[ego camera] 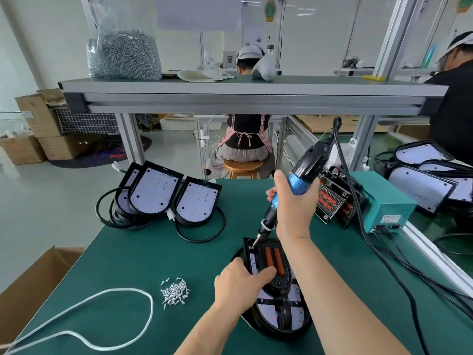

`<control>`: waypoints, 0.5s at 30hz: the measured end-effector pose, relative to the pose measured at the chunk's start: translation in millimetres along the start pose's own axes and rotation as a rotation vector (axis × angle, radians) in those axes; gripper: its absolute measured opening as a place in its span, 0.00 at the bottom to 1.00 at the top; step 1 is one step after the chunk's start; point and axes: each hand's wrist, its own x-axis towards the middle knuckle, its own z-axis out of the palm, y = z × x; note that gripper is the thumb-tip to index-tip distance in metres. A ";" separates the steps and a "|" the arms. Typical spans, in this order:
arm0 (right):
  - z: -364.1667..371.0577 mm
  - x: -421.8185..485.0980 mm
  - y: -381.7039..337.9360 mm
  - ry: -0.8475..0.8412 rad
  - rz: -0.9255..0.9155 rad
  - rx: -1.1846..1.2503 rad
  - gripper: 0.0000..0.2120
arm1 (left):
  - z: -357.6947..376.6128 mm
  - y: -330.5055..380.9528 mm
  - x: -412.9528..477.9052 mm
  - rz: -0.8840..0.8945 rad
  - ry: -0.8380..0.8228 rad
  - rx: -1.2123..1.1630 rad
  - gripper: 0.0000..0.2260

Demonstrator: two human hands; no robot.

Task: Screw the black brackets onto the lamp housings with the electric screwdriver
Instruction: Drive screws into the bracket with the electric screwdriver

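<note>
A black lamp housing (pixel 294 319) lies on the green mat near the front. A black bracket (pixel 281 252) with two orange strips sits on top of it. My right hand (pixel 291 203) grips the blue and black electric screwdriver (pixel 304 170), held tilted, with its bit tip on a screw at the bracket's far left corner. My left hand (pixel 238 285) presses on the bracket, its thumb laid across the left side. A small pile of silver screws (pixel 176 292) lies left of the housing.
Several lamp housings (pixel 163 193) with black cables stand at the back left. Loose brackets (pixel 332 198) and a teal power box (pixel 384 203) sit at the right, with cables trailing forward. A white cord (pixel 122 293) loops at front left. A bag of screws (pixel 122 55) rests on the shelf. People work nearby.
</note>
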 end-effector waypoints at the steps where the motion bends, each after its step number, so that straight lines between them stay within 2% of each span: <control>1: 0.1 0.0 0.0 -0.011 -0.004 -0.016 0.13 | -0.3 0.4 -0.4 0.002 0.002 0.008 0.23; 15: 1.8 -2.5 -3.6 -0.017 -0.013 -0.007 0.15 | -3.3 3.3 -5.0 0.014 -0.012 0.017 0.25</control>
